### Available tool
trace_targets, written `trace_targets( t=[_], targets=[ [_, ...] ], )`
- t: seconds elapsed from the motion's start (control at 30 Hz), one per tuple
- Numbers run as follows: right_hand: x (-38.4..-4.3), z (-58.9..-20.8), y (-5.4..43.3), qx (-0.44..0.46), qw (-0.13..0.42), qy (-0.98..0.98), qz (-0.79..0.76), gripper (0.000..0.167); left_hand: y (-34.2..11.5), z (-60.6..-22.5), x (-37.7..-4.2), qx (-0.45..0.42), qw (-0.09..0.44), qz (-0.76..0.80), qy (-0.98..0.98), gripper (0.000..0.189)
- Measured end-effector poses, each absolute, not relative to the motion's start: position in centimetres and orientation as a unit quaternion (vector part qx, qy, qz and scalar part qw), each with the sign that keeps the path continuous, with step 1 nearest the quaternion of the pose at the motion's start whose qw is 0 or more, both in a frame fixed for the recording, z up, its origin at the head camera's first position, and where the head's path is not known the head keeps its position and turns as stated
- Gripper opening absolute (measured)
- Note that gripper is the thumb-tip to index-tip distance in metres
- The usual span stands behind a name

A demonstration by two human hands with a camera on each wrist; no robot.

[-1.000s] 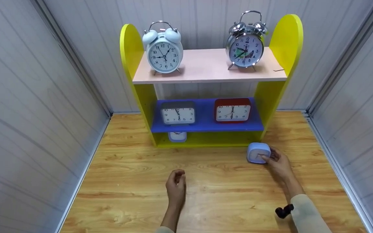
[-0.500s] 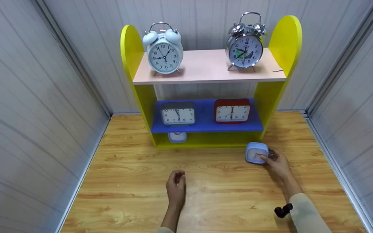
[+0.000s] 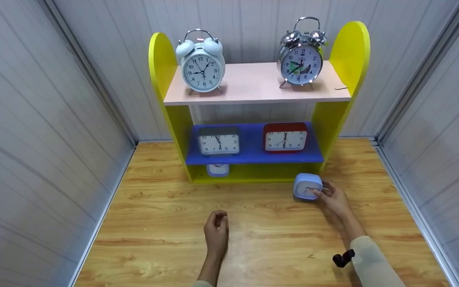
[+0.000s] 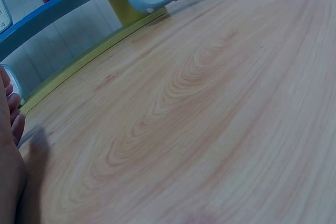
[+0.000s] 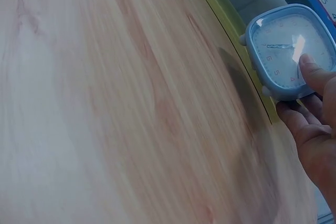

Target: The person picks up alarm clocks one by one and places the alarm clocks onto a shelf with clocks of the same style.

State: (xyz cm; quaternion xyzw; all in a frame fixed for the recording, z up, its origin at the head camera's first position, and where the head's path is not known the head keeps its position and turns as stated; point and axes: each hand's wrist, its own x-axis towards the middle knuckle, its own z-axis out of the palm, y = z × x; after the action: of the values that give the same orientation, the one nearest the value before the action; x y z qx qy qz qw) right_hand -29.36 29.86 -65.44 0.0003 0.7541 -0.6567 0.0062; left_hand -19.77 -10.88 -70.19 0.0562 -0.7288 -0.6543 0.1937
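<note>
My right hand [image 3: 335, 201] pinches a small light-blue alarm clock [image 3: 307, 186] by its right side, thumb across the face and fingers behind. In the right wrist view the blue clock's face is turned up toward the camera, and its shadow falls on the wooden surface. The clock is in front of the lower right corner of the yellow shelf unit [image 3: 340, 131]. My left hand [image 3: 216, 235] rests on the wood in front of the shelf, fingers loosely curled and holding nothing; the left wrist view shows only part of it at the left edge.
A white twin-bell clock [image 3: 203, 71] and a silver twin-bell clock [image 3: 302, 65] stand on the pink top shelf [image 3: 251, 81]. Grey [image 3: 219, 142] and red [image 3: 285, 139] clocks sit on the blue middle shelf [image 3: 251, 151]. Below, a small light clock [image 3: 218, 170] is partly hidden.
My right hand has moved the blue alarm clock left and slightly toward the shelf, keeping its grip. The left hand has stayed in place. The head view has shifted slightly.
</note>
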Motion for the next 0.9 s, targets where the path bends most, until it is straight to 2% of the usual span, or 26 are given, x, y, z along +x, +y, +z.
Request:
trace_targets(
  t=[0.27,0.63,0.9],
  targets=[
    [-30.8,-65.2,27.8,-0.015,0.018,0.755,-0.655,0.066,-11.3,-70.3,-19.7,0.041,0.204,-0.658,-0.724,0.012],
    [-33.8,-65.4,24.9,-0.041,-0.014,0.765,-0.643,0.059,-11.2,-70.6,-19.8,0.036,0.19,-0.664,-0.722,0.014],
    [-35.4,-64.8,24.1,-0.017,0.014,0.752,-0.658,0.062,-11.0,-70.3,-19.8,0.038,0.185,-0.666,-0.722,0.012]
  ],
)
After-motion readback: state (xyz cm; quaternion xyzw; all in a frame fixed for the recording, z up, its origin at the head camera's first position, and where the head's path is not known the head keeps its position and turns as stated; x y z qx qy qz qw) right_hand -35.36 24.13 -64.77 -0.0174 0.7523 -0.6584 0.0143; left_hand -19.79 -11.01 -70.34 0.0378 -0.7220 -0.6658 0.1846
